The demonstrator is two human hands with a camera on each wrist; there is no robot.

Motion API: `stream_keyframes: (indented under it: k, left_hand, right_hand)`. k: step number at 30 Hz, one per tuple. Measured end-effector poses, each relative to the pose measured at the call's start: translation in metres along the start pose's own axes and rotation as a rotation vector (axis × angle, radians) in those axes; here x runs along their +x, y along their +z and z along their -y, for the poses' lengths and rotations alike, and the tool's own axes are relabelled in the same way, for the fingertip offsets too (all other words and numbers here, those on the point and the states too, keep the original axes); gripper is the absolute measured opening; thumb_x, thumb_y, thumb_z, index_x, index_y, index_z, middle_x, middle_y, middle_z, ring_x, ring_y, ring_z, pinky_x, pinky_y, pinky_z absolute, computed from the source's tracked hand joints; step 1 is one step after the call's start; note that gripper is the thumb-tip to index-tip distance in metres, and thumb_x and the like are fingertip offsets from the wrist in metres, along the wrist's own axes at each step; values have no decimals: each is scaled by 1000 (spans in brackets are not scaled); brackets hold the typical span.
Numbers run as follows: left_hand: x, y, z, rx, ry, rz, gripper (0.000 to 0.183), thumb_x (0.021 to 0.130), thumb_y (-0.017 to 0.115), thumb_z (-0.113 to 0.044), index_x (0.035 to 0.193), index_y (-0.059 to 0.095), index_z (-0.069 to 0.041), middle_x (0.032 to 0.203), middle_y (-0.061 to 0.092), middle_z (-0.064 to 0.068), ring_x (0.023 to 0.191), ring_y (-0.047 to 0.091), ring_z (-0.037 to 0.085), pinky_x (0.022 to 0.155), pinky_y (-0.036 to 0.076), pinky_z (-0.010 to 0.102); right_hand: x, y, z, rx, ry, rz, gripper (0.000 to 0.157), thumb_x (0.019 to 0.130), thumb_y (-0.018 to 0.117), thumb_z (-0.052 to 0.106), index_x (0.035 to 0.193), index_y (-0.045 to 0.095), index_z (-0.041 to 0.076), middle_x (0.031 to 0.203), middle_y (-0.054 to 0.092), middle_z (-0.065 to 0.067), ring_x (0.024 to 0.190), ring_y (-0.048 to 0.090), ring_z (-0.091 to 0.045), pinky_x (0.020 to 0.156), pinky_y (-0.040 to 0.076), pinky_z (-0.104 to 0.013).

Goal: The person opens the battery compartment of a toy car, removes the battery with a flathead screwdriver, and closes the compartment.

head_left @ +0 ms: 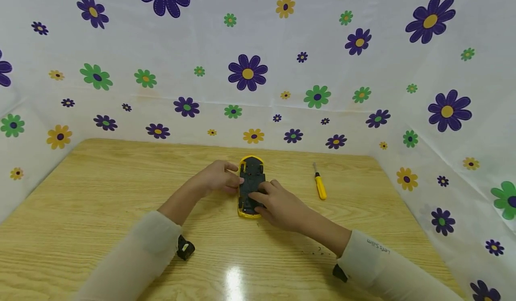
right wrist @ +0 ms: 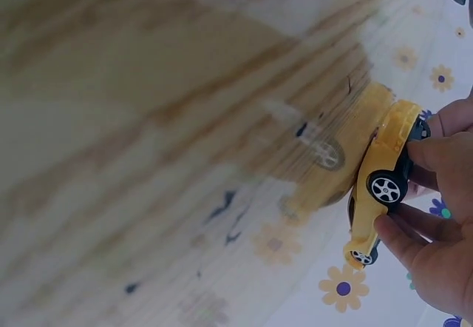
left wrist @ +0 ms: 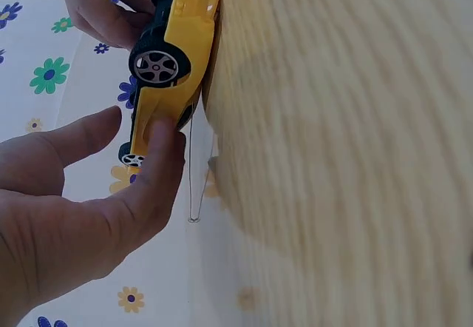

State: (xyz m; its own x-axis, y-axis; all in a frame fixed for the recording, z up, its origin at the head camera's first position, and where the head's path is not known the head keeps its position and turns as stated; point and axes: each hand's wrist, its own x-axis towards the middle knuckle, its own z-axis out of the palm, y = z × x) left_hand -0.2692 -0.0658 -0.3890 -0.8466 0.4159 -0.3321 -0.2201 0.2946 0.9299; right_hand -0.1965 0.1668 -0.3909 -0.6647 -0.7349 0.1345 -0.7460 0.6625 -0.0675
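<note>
Belly-up near the far edge of the bench [head_left: 101, 193], a yellow toy car [head_left: 251, 179] is held by a person's right hand [head_left: 281, 205] as the left hand [head_left: 215, 176], fingers loosely spread, touches its side.

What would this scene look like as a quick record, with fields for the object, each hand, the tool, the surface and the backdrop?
Object: yellow toy car, upside down, dark underside facing up
Left hand: touching the car's left side
Right hand: touching the car from the right, fingers over its underside
Tool: screwdriver, lying right of the car, yellow handle nearer the person
Surface: wood-grain table
Backdrop: white sheet with purple, green and yellow flowers
</note>
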Motion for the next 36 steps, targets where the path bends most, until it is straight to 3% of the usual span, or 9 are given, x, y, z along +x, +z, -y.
stream_keyframes:
  k: [4,10,19,36]
  left_hand:
    - [4,1,1,-89,-19,33,62,102,62,-3,154,32,10,144,51,31,126,60,39,99,57,43]
    - [7,1,3,-142,-51,31,62,102,62,-3,155,33,6,143,53,30,125,61,40,100,56,44]
    - [4,1,9,-209,-80,93,62,102,60,1,155,30,11,145,52,30,128,59,40,101,56,44]
    - [-10,2,20,-183,-53,237,58,99,63,2,149,36,12,132,63,25,120,65,37,98,58,46]
  right_hand:
    - [0,0,0,-6,5,3,37,100,71,24,134,68,11,125,62,-14,105,55,-25,85,57,-36]
    - [-1,0,1,-20,17,3,39,99,71,26,135,68,12,126,62,-14,106,55,-25,84,57,-35]
    - [-6,1,7,-17,16,24,38,101,69,27,137,67,15,128,61,-12,105,53,-22,85,58,-33]
    - [-24,-3,26,-55,-34,68,41,101,69,32,138,66,16,129,60,-11,110,54,-23,86,59,-31]
